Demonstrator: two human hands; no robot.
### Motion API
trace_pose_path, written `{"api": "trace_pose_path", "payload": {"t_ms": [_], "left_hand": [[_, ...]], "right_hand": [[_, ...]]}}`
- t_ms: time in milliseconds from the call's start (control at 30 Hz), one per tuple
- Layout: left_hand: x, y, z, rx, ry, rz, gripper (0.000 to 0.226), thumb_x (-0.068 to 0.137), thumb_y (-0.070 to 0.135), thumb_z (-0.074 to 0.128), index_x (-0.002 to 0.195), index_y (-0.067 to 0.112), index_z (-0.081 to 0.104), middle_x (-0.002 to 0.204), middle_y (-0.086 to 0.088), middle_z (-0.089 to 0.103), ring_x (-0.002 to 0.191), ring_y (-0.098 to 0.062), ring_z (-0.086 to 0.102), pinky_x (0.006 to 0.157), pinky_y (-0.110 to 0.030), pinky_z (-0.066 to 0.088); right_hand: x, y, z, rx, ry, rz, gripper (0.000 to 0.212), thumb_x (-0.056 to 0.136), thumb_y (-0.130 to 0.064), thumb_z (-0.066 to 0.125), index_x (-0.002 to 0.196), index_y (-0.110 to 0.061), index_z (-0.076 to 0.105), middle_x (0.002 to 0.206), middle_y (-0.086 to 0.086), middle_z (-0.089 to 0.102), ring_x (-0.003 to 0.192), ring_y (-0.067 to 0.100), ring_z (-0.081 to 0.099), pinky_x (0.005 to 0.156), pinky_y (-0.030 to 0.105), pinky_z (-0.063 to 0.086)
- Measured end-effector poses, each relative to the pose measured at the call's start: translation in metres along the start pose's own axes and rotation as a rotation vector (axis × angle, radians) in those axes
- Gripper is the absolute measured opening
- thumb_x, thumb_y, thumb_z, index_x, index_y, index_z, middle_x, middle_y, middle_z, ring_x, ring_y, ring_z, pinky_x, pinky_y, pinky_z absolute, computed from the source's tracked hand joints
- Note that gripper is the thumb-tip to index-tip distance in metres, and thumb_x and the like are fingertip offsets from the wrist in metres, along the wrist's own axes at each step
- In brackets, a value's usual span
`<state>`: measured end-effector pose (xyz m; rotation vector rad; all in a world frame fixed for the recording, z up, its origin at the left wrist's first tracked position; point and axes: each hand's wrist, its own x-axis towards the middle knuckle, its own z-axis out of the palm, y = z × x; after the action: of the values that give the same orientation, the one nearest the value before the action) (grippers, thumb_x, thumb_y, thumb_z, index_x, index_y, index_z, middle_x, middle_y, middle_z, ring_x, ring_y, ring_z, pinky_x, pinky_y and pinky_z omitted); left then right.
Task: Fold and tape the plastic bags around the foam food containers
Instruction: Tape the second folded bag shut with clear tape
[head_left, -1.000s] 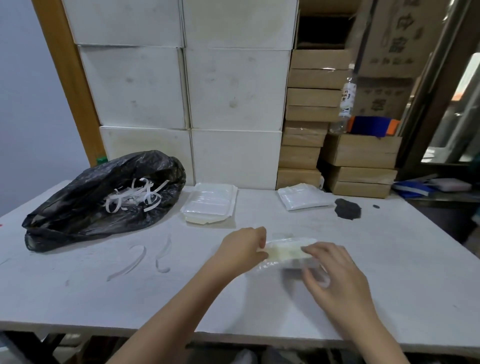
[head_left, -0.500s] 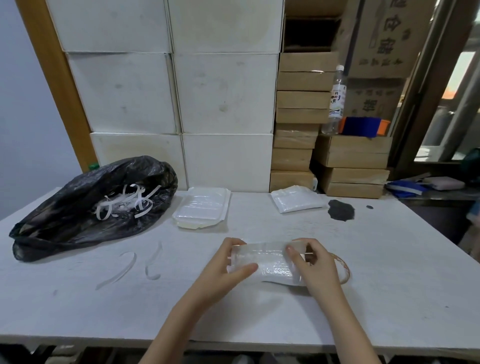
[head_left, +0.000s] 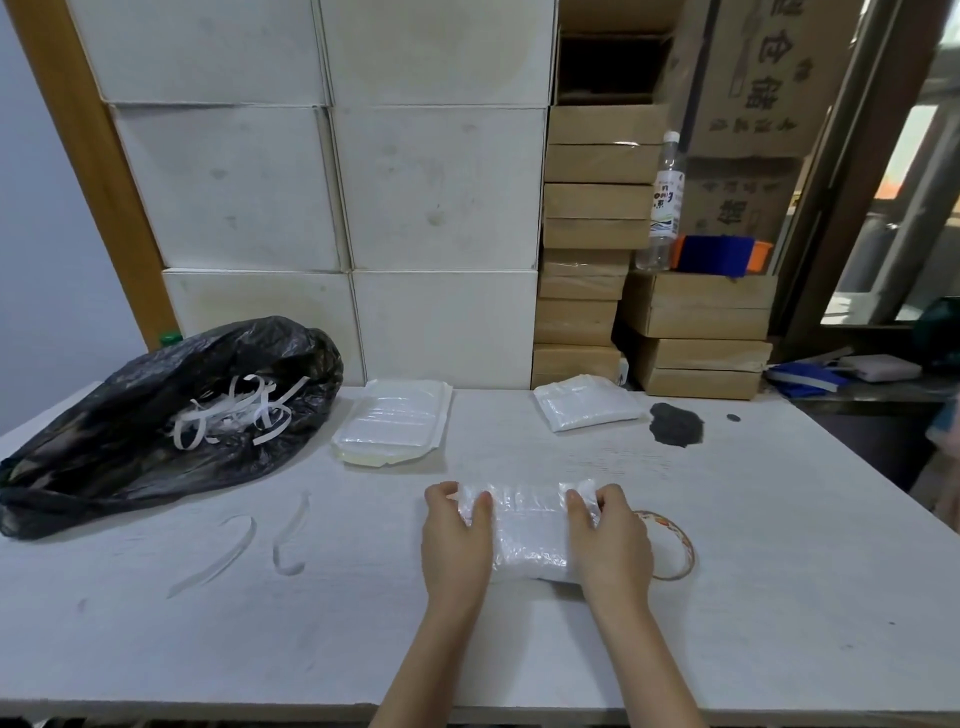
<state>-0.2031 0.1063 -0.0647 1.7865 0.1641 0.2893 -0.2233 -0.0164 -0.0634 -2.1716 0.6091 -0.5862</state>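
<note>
Centre foreground: a bagged foam container (head_left: 530, 535) is lying flat on the white table (head_left: 519, 649), wrapped in clear crinkled plastic.
Left hand: the left hand (head_left: 457, 540) is gripping the container's left end, fingers curling over the plastic at the far corner.
Right hand: the right hand (head_left: 610, 545) is grasping the right end the same way, thumb and fingers bunching the plastic against the foam.
Tape: a tape roll (head_left: 675, 540) is lying flat just right of the right hand, partly hidden behind it.
Upper middle: a second wrapped container (head_left: 392, 421) is sitting near the table's far edge, well apart from the hands.
Upper right of centre: a smaller wrapped packet (head_left: 584, 402) is resting close to the far edge, beside a dark patch (head_left: 675, 423) on the tabletop.
Left side: a black rubbish bag (head_left: 156, 421) holding white strips is sprawling across the left part of the table, reaching the left frame edge.
Loose strips: two curled strips (head_left: 260, 540) are lying between the bag and the left hand.
Open room: bare tabletop is stretching along the near edge below the forearms and across the right side toward the table's right edge.
Back: white boxes (head_left: 332, 182) and brown cartons (head_left: 597, 234) are standing stacked behind the far edge, with a bottle (head_left: 665, 202) on the cartons.
</note>
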Motion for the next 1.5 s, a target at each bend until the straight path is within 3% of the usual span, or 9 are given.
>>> {"api": "trace_pose_path", "payload": {"t_ms": [133, 267, 400, 533, 600, 667, 833, 1167, 1500], "left_hand": [[-0.002, 0.003, 0.002, 0.328, 0.006, 0.076, 0.034, 0.095, 0.026, 0.048, 0.124, 0.012, 0.039, 0.114, -0.008, 0.054, 0.095, -0.029, 0.06, 0.07, -0.03, 0.039], [0.003, 0.01, 0.004, 0.78, 0.121, 0.434, 0.015, 0.067, 0.012, 0.073, 0.077, 0.016, 0.063, 0.096, -0.006, 0.063, 0.077, -0.024, 0.062, 0.062, -0.029, 0.04], [0.006, 0.008, 0.003, 0.934, -0.165, 0.789, 0.039, 0.028, 0.001, 0.082, 0.059, 0.015, 0.063, 0.067, 0.001, 0.065, 0.055, -0.015, 0.062, 0.052, -0.021, 0.04], [0.006, 0.005, 0.005, 0.908, -0.297, 0.724, 0.04, 0.03, 0.009, 0.08, 0.067, 0.021, 0.068, 0.059, 0.009, 0.061, 0.045, -0.007, 0.057, 0.033, -0.016, 0.036], [0.005, 0.003, 0.003, 0.8, -0.338, 0.697, 0.018, 0.057, 0.017, 0.062, 0.073, 0.021, 0.069, 0.069, 0.011, 0.063, 0.056, -0.005, 0.062, 0.045, -0.012, 0.04], [0.004, -0.005, 0.002, 0.663, -0.337, 0.654, 0.056, 0.074, 0.029, 0.024, 0.109, 0.012, 0.066, 0.112, 0.003, 0.065, 0.1, -0.012, 0.064, 0.081, -0.01, 0.04], [0.005, -0.01, -0.005, 0.668, -0.464, 0.586, 0.096, 0.064, 0.048, -0.009, 0.147, 0.013, 0.023, 0.155, 0.001, 0.025, 0.142, -0.008, 0.024, 0.112, -0.016, 0.016], [-0.003, -0.008, -0.008, 0.786, -0.409, 0.532, 0.059, 0.095, 0.032, 0.003, 0.148, 0.016, 0.02, 0.158, 0.003, 0.018, 0.145, -0.01, 0.016, 0.116, -0.021, 0.008], [-0.001, 0.005, -0.033, 0.176, -0.479, 0.264, 0.043, 0.096, 0.021, 0.049, 0.138, 0.02, 0.04, 0.147, 0.012, 0.034, 0.134, -0.001, 0.032, 0.098, -0.002, 0.026]], "right_hand": [[0.002, -0.006, -0.001, -0.219, 0.04, -0.028, 0.035, 0.093, -0.03, 0.052, 0.113, -0.003, 0.042, 0.108, 0.013, 0.058, 0.093, 0.034, 0.061, 0.061, 0.031, 0.035], [0.005, -0.012, -0.003, -0.438, 0.03, -0.276, 0.022, 0.081, -0.012, 0.065, 0.102, -0.008, 0.059, 0.11, 0.009, 0.056, 0.095, 0.027, 0.058, 0.059, 0.03, 0.041], [0.01, 0.001, -0.004, -0.34, -0.121, -0.608, 0.017, 0.078, -0.011, 0.059, 0.091, -0.013, 0.07, 0.09, 0.0, 0.07, 0.079, 0.022, 0.067, 0.057, 0.027, 0.05], [0.006, 0.006, -0.009, -0.362, -0.357, -0.626, 0.067, 0.092, -0.052, 0.011, 0.138, -0.015, 0.044, 0.15, -0.005, 0.036, 0.14, 0.011, 0.028, 0.113, 0.023, 0.022], [-0.001, 0.004, -0.004, -0.345, -0.432, -0.685, 0.084, 0.085, -0.062, -0.007, 0.148, -0.016, 0.023, 0.158, -0.005, 0.013, 0.145, 0.004, 0.007, 0.114, 0.016, -0.002], [-0.006, 0.005, 0.001, -0.372, -0.47, -0.666, 0.095, 0.074, -0.063, -0.02, 0.15, -0.016, 0.015, 0.159, -0.005, 0.008, 0.145, 0.002, 0.002, 0.111, 0.014, -0.009], [-0.009, 0.003, -0.004, -0.33, -0.516, -0.572, 0.056, 0.1, -0.043, 0.019, 0.15, -0.019, 0.014, 0.158, -0.009, 0.008, 0.145, 0.002, 0.003, 0.115, 0.018, 0.001], [-0.014, 0.002, -0.007, -0.356, -0.502, -0.397, 0.062, 0.1, -0.045, 0.017, 0.15, -0.012, 0.004, 0.159, 0.001, 0.005, 0.146, 0.01, 0.001, 0.116, 0.023, 0.0], [-0.009, 0.01, -0.027, -0.285, -0.466, -0.557, 0.072, 0.093, -0.06, 0.005, 0.15, -0.017, 0.002, 0.156, -0.008, -0.015, 0.14, 0.001, -0.018, 0.115, 0.02, -0.009]]}}
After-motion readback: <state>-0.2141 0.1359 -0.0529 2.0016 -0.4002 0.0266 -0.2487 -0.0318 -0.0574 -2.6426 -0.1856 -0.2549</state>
